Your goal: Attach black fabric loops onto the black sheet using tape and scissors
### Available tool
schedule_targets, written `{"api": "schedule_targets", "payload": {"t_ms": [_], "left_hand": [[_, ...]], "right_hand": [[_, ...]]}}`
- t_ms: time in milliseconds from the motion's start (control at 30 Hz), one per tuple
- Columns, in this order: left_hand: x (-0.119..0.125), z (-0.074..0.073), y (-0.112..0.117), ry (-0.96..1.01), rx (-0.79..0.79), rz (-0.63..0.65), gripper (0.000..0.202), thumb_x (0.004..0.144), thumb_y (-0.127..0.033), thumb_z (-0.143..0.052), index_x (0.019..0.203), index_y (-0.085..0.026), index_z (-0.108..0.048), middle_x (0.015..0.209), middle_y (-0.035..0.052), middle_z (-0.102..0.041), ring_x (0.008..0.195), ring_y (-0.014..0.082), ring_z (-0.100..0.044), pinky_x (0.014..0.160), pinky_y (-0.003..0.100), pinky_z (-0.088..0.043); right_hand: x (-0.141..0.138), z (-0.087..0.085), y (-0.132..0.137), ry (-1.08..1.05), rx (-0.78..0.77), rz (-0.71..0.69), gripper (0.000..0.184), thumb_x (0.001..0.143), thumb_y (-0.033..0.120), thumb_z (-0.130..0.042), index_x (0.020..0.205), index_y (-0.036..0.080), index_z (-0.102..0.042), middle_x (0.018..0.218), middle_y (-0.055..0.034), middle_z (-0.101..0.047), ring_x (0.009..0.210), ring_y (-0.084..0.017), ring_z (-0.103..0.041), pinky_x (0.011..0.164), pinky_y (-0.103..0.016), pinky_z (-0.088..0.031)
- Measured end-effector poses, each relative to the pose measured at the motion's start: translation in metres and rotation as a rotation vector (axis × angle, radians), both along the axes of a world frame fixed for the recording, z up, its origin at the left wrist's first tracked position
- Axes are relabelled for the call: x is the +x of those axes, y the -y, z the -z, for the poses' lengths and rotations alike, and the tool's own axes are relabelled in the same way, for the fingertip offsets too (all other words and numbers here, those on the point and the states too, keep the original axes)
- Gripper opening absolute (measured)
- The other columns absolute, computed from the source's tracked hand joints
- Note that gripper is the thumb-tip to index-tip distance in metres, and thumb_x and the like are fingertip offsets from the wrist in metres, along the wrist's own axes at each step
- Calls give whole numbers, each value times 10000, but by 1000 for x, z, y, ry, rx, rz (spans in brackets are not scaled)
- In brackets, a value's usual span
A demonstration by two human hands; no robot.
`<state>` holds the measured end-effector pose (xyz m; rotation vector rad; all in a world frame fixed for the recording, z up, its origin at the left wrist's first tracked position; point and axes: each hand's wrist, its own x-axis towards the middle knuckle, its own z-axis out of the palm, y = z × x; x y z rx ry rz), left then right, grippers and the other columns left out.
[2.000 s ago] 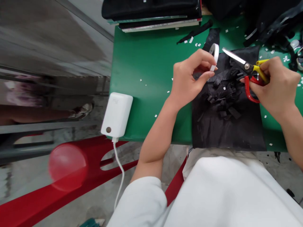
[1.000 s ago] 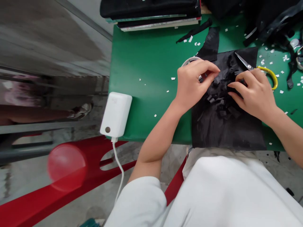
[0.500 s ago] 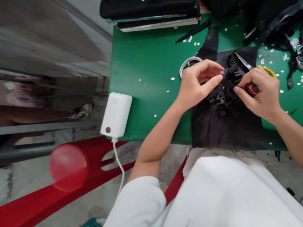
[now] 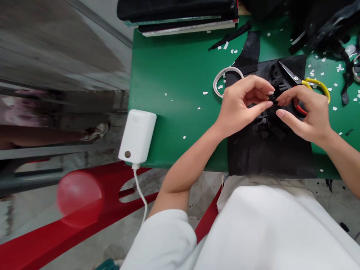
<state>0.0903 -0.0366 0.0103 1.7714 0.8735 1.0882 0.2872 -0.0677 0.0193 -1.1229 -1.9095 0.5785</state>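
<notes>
My left hand [image 4: 239, 103] is held over a black sheet [image 4: 270, 153], its thumb and fingers curved and apart. A small white bit [image 4: 271, 92] shows at its index fingertip; whether it is tape or paper I cannot tell. Facing it, my right hand [image 4: 308, 112] has a gap between thumb and index finger, with nothing plainly held. Small cut black pieces [image 4: 264, 127] lie in a loose pile beneath both hands, partly hidden. Scissors [image 4: 296, 79] with yellow and red handles rest on the sheet, partly behind my right hand. A white tape roll [image 4: 217, 80] lies beside my left hand.
White scraps [image 4: 339, 68] are scattered over the green table [image 4: 168, 75]. A white power bank [image 4: 137, 135] with a cable sits at the left edge. Books [image 4: 185, 28] under black cloth are at the back. Black material [image 4: 329, 22] is heaped back right. A red stool [image 4: 112, 198] stands lower left.
My right thumb and index finger have parted from their pinch on a black piece. My left hand has moved slightly right and down, uncovering more of the tape roll.
</notes>
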Motion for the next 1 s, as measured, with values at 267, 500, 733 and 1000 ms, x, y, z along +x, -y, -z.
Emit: {"api": "schedule_targets", "payload": {"t_ms": [267, 500, 733, 1000], "left_hand": [[4, 1, 5, -5, 15, 36, 180, 836, -315, -732, 973, -238, -645, 998, 13, -688, 819, 134, -727, 770, 311, -657], [2, -2, 4, 6, 84, 2, 123, 913, -350, -637, 972, -243, -654, 964, -3, -713, 820, 130, -734, 746, 296, -646], [6, 1, 8, 32, -11, 4, 129, 893, -370, -663, 929, -247, -677, 881, -36, -719, 739, 115, -729, 693, 284, -650], [13, -2, 15, 49, -131, -45, 140, 853, -339, -713, 885, -207, -682, 859, -15, -732, 694, 118, -728, 645, 276, -643]], "right_hand": [[-7, -3, 3, -102, -150, 17, 97, 813, 281, -765, 795, 256, -673, 710, 24, -684, 570, -127, -552, 528, -305, -403], [-5, -3, 1, -194, -304, 71, 156, 813, 362, -764, 767, 259, -655, 685, 11, -625, 585, -138, -532, 522, -310, -386], [-6, -2, 1, -266, -330, 100, 259, 844, 498, -703, 795, 264, -602, 725, -4, -574, 620, -145, -509, 550, -321, -406], [-11, 2, 4, -314, -279, 77, 274, 850, 518, -683, 801, 271, -574, 768, -20, -596, 676, -175, -565, 603, -356, -485]]}}
